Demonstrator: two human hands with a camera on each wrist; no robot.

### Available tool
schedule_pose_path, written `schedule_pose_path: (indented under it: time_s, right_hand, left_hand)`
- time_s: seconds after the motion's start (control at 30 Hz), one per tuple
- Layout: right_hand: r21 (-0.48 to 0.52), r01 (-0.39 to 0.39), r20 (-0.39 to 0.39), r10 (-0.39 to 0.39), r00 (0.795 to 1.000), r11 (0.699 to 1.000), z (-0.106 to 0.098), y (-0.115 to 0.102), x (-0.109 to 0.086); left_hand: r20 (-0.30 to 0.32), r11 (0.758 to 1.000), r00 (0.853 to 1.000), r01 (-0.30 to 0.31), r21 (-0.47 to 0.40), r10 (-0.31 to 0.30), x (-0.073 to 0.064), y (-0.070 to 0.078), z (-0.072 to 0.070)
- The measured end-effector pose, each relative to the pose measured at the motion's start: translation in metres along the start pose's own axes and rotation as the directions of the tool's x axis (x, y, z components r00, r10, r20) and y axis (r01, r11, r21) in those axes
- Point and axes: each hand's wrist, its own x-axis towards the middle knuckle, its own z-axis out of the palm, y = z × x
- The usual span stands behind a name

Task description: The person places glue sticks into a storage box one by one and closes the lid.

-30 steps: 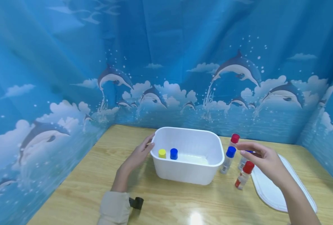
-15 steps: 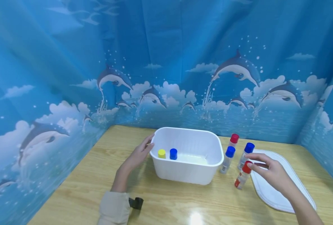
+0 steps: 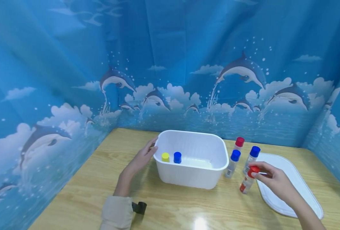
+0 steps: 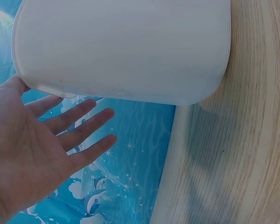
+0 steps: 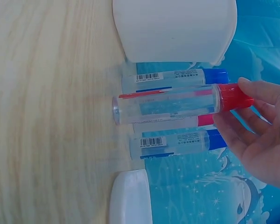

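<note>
My right hand pinches the red cap of a clear glue bottle between thumb and fingers. In the right wrist view this bottle stands in front of the others, its cap at my thumb and fingertips. Two blue-capped glue bottles and another red-capped bottle stand close by. My left hand rests on the left rim of a white bin. The left wrist view shows its thumb at the rim and its other fingers spread straight. Inside the bin, a yellow cap and a blue cap show.
A white lid lies on the wooden table at the right, partly under my right arm. A dolphin-print curtain hangs along the table's back and sides. A black strap piece sticks out beside the left cuff.
My right hand has moved down and toward me from the rear bottles to the front red-capped glue bottle, and its fingers have closed on the cap. The left hand and bin have stayed still.
</note>
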Motion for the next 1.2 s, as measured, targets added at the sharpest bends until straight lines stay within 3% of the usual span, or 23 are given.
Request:
schedule_pose_path:
  time_s: [0.3,0.63,0.77,1.2]
  right_hand:
    - [-0.027,0.006,-0.020,-0.007,1.000,1.000,-0.005,-0.010,-0.004]
    - [-0.058,0.012,-0.026,-0.013,1.000,0.998,-0.021,-0.036,0.002]
    - [-0.074,0.000,-0.022,-0.002,1.000,0.997,-0.028,-0.047,0.005]
    - [-0.097,0.147,-0.064,-0.154,0.986,0.984,-0.046,-0.075,0.018]
  left_hand:
    - [0.003,1.000,1.000,0.022,0.011,-0.023,0.001,0.000,0.001]
    - [0.004,1.000,1.000,0.022,0.005,-0.022,-0.002,0.006,0.000]
    - [-0.004,1.000,1.000,0.019,0.007,-0.019,0.000,0.002,0.000]
    - [0.002,1.000,1.000,0.021,-0.003,-0.021,0.001,-0.001,0.000]
